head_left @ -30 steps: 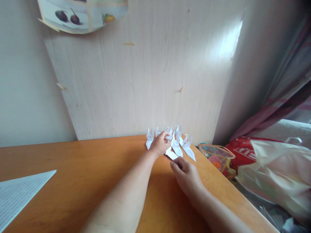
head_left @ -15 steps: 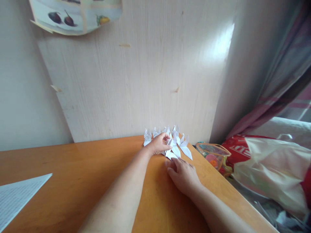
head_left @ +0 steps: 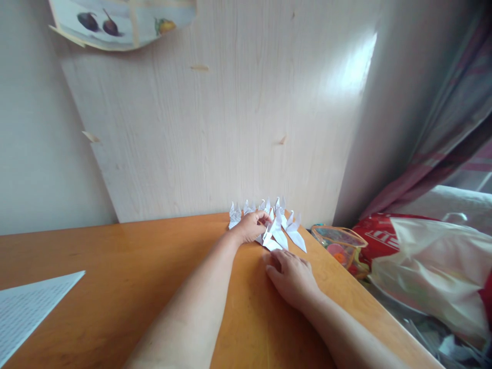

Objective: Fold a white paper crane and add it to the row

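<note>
Several white folded paper cranes [head_left: 295, 237] stand close together at the far right corner of the wooden table, some with printed lines on the paper. My left hand [head_left: 249, 228] reaches in among them from the left. Its fingers are curled in a pinch around the front-left paper crane [head_left: 272, 244], though the exact contact is partly hidden. Just in front of that crane my right hand [head_left: 294, 277] rests low on the table, thumb apart from the fingers. Its fingertips lie at the edge of the crane's wing, and whether they press on it is unclear.
Printed paper [head_left: 34, 312] lies at the table's left. A pale wood panel [head_left: 215, 143] rises behind the table [head_left: 154, 266]. Beyond the right edge are an orange-rimmed mesh basket [head_left: 340, 243], a red bag [head_left: 374, 236] and a whitish plastic bag [head_left: 430, 271].
My left fingers have closed in slightly on the front crane, which has shifted and tilted a little. My right hand stays nearly in place. The whole view has moved slightly.
</note>
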`<state>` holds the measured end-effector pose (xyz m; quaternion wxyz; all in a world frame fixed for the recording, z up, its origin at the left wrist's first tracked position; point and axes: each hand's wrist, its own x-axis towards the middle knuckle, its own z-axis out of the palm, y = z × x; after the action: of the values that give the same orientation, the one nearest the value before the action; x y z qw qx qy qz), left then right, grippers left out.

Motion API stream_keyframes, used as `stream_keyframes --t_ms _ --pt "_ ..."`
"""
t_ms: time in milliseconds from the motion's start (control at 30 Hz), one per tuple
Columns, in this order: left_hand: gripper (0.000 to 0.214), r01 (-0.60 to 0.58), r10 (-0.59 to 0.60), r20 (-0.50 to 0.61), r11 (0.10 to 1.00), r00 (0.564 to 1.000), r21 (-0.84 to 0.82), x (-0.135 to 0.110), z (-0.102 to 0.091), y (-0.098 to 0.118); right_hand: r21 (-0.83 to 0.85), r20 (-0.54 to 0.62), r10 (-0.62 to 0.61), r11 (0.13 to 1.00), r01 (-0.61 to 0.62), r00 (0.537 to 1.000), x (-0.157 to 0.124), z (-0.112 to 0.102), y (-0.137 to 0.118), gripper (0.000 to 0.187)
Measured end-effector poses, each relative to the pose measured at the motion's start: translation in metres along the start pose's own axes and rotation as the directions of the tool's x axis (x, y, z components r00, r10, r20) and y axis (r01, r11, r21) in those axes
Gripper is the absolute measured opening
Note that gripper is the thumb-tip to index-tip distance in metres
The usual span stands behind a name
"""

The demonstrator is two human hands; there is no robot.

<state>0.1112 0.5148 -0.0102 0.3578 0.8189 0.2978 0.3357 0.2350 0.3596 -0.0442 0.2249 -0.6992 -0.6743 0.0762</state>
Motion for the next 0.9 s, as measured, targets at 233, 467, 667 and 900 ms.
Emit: stream_keyframes --t_ms 233,467,667,900 --pt "0.024 -0.029 0.029 -0.018 0.999 0.999 -0.021 0.0026 0.0002 -0.0033 -0.001 0.002 -0.001 1.0 0.001 1.0 -0.0004 -0.0003 -0.0005 0.021" --pt "0.024 -0.019 0.018 -0.022 0.999 1.0 -0.037 0.0022 0.0002 -0.0045 -0.008 0.006 -0.001 1.0 0.001 1.0 -0.0005 -0.002 -0.0016 0.017" --pt "0.026 -0.01 0.009 -0.019 0.999 1.0 -0.044 0.0012 -0.0024 -0.0026 -0.003 0.004 0.003 1.0 -0.003 1.0 -0.001 -0.0029 -0.0023 0.016" --pt "0.024 0.003 -0.004 -0.007 0.998 1.0 -0.059 0.0017 -0.0048 -0.0045 -0.01 0.006 0.007 1.0 -0.007 1.0 -0.0008 -0.0024 -0.0023 0.018"
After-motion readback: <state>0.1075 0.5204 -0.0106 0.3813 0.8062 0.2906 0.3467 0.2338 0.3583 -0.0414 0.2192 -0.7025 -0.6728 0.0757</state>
